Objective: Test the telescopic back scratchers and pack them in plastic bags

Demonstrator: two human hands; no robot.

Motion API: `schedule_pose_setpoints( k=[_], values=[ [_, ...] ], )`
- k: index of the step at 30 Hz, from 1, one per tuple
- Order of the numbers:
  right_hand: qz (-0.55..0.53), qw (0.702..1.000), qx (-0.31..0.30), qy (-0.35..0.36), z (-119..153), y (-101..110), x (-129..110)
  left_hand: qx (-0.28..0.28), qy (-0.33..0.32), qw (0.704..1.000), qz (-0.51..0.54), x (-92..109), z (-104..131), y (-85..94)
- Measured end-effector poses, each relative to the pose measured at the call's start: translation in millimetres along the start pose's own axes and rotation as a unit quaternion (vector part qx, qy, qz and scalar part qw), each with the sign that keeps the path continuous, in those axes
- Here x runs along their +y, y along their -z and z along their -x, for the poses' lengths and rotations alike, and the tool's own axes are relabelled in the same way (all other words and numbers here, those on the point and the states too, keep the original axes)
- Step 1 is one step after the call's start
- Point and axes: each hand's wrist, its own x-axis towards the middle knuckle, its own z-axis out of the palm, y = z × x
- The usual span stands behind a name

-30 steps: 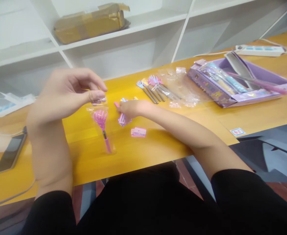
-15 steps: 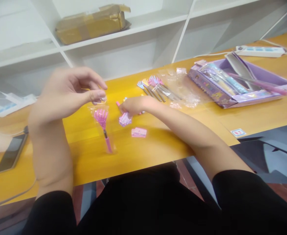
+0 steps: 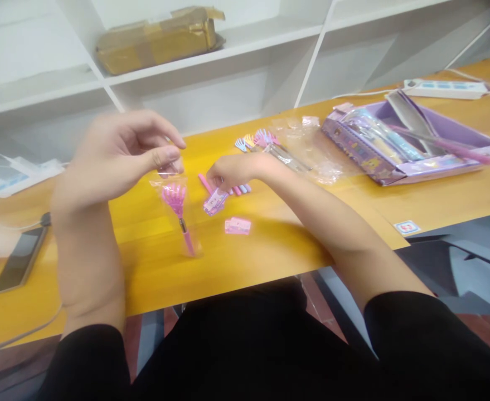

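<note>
My left hand (image 3: 134, 147) pinches the top of a clear plastic bag, which hangs over the table with a pink claw-headed stick (image 3: 183, 223) inside. To its right, my right hand (image 3: 232, 171) is bent down with its fingertips at a small stack of purple and pink cards (image 3: 215, 203); the fingers look closed on the top card. Pink and blue handle tubes (image 3: 241, 190) lie partly under that hand. Two overlapping pink cards (image 3: 238, 225) rest nearer the table's front edge. Behind are several claw heads (image 3: 262, 138) in blue, yellow and pink with metal rods.
Clear plastic bags (image 3: 307, 150) lie at the back, beside a purple open box (image 3: 378, 161) holding wrapped items. Power strips (image 3: 445, 89) sit at both sides. A phone (image 3: 20, 260) lies at left. A taped carton (image 3: 156, 44) stands on the shelf.
My right hand has lifted slightly and drawn back from the tubes, so more of them shows, with its fingertips now at the card stack. The hanging bag has swung slightly right.
</note>
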Motion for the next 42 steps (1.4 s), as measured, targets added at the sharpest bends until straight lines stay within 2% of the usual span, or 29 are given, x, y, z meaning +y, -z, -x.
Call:
schedule_pose_setpoints(
  k=[3,7,10,12,14,17,19,21,25,28,31,33,38,40,42],
  values=[
    [-0.002,0.999,0.02,0.031,9.5,5.8,-1.5,0.001,0.007,1.0,0.001,-1.6,0.6,-0.7],
    [0.009,0.985,0.13,0.11,26.9,14.5,-1.1,0.0,-0.002,1.0,0.004,-4.8,-0.1,0.9],
    [-0.05,0.961,0.202,0.181,45.3,19.5,1.5,0.005,-0.001,1.0,-0.002,-6.1,-1.0,2.3],
    [-0.099,0.931,0.254,0.24,60.8,20.6,-0.5,0.008,0.001,1.0,-0.007,-6.6,-1.4,2.1],
    [-0.139,0.89,0.312,0.303,76.8,19.1,-7.7,0.013,0.001,1.0,-0.005,-7.4,-1.7,1.0],
    [-0.162,0.833,0.394,0.355,95.8,12.8,-25.5,0.018,0.003,1.0,0.008,-10.1,-3.0,-1.0],
    [-0.156,0.807,0.435,0.367,102.6,7.4,-38.3,0.015,0.007,0.999,0.027,-12.8,-4.3,-1.7],
    [-0.141,0.794,0.464,0.366,104.6,2.8,-49.0,0.01,0.01,0.998,0.059,-15.9,-5.5,-2.0],
    [-0.059,0.796,0.502,0.334,100.3,-0.9,-60.5,0.01,-0.006,0.996,0.093,-21.6,-6.8,-2.8],
    [-0.009,0.79,0.52,0.324,93.6,-1.3,-61.5,0.024,-0.03,0.995,0.094,-23.7,-6.7,-5.2],
    [-0.002,0.757,0.565,0.33,86.6,-2.8,-60.3,0.028,-0.069,0.989,0.13,-22.1,-5.0,-7.5],
    [-0.003,0.741,0.584,0.332,83.7,-4.2,-60.1,0.008,-0.085,0.985,0.15,-18.4,-2.9,-6.9],
    [0.0,0.732,0.594,0.333,84.7,-4.9,-60.1,-0.083,-0.082,0.988,0.103,-9.4,1.6,2.3],
    [0.005,0.73,0.594,0.337,84.9,-4.2,-57.9,-0.086,-0.078,0.988,0.101,-9.3,2.2,4.4],
    [0.004,0.727,0.597,0.34,83.0,-3.0,-54.3,-0.066,-0.064,0.988,0.125,-10.9,2.4,3.9]
  ],
)
